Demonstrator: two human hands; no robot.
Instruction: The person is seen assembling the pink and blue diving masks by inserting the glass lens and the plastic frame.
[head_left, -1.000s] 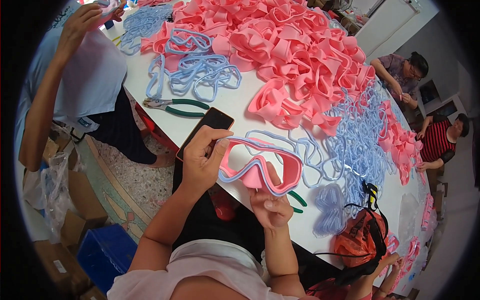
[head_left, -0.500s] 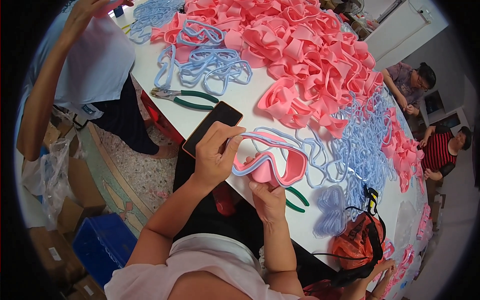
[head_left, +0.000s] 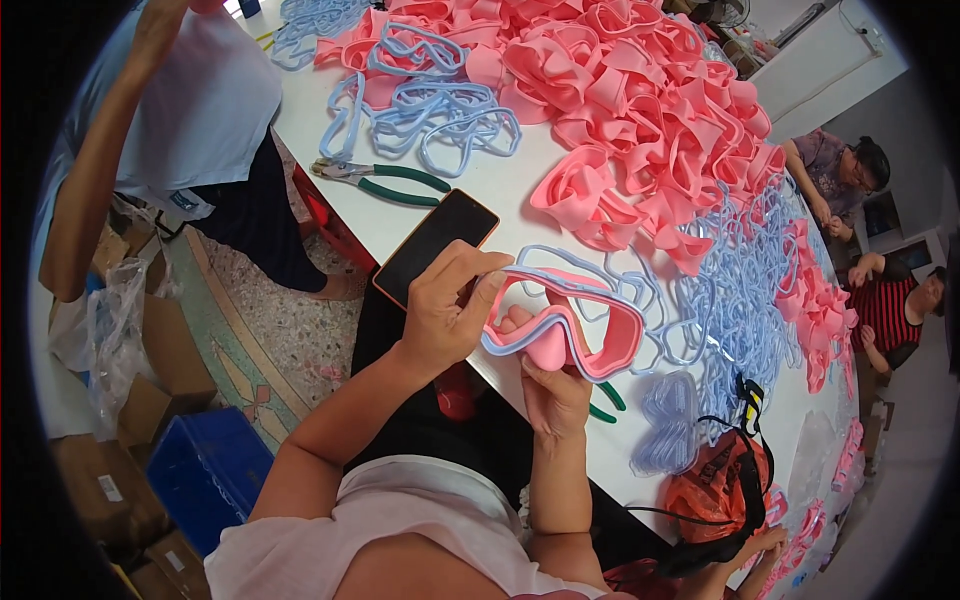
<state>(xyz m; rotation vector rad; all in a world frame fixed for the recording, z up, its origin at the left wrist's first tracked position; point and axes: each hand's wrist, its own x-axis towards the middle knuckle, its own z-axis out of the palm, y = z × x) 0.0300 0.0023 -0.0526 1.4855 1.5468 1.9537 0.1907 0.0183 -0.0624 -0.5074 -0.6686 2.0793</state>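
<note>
Currently our left hand pinches the pale-blue frame onto the pink goggle skirt; right hand clenches it from below, steadying it over the white table.

Left hand and right hand raised, each grip closed.

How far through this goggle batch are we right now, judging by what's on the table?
Early, it seems. No stack of finished pieces is visible. In hand: the left hand presses a blue frame onto the pink goggle skirt that the right hand grips from below. Left: a big heap of pink skirts and loose blue frames still separate on the white table.
</note>
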